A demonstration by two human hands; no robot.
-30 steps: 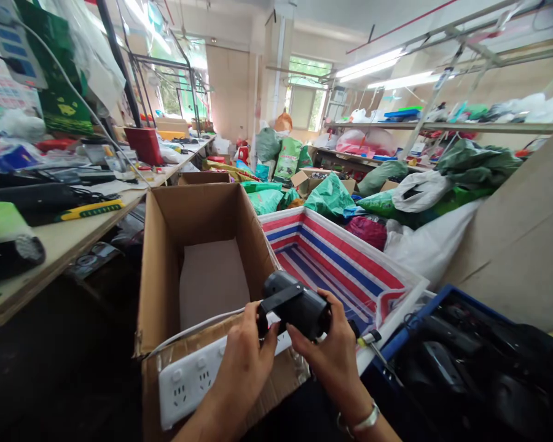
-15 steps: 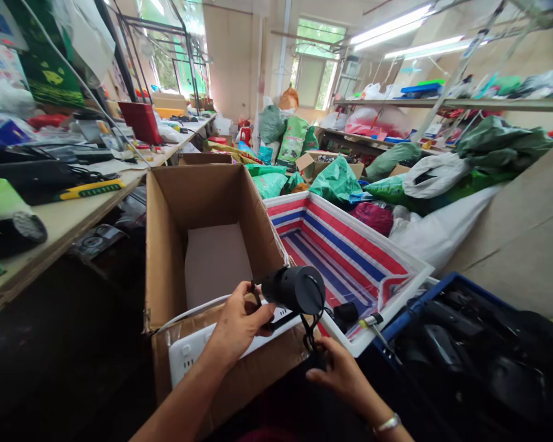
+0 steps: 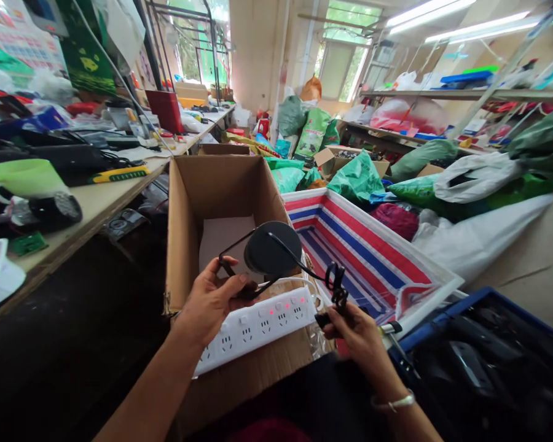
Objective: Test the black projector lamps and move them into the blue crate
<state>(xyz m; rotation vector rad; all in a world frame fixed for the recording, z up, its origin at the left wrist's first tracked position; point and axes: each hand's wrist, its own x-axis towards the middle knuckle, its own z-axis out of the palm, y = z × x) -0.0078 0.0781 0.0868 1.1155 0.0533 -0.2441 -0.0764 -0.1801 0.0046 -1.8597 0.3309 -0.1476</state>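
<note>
My left hand (image 3: 212,301) is closed on the thin bracket of a black cylindrical device (image 3: 273,248), whose flat round end faces me. From that end a black power cord (image 3: 336,282) runs right to a tied bundle. My right hand (image 3: 357,328) pinches the cord's end, where a dark plug shows in part. Below both hands a white power strip (image 3: 260,328) lies slanted on the cardboard, with red lights on at its right end. The device hangs above the near side of an open cardboard box (image 3: 182,245), which has a pale sheet inside.
Right of the box stands a white crate (image 3: 447,279) lined with striped cloth. A blue crate (image 3: 479,307) of black devices is at the lower right. On the left is a cluttered workbench (image 3: 90,227) with a yellow-handled cutter (image 3: 120,175). Green sacks (image 3: 359,178) lie beyond.
The black device has turned its round end toward me and risen off the power strip. My right hand has lifted the cord bundle and plug end. The view has shifted left.
</note>
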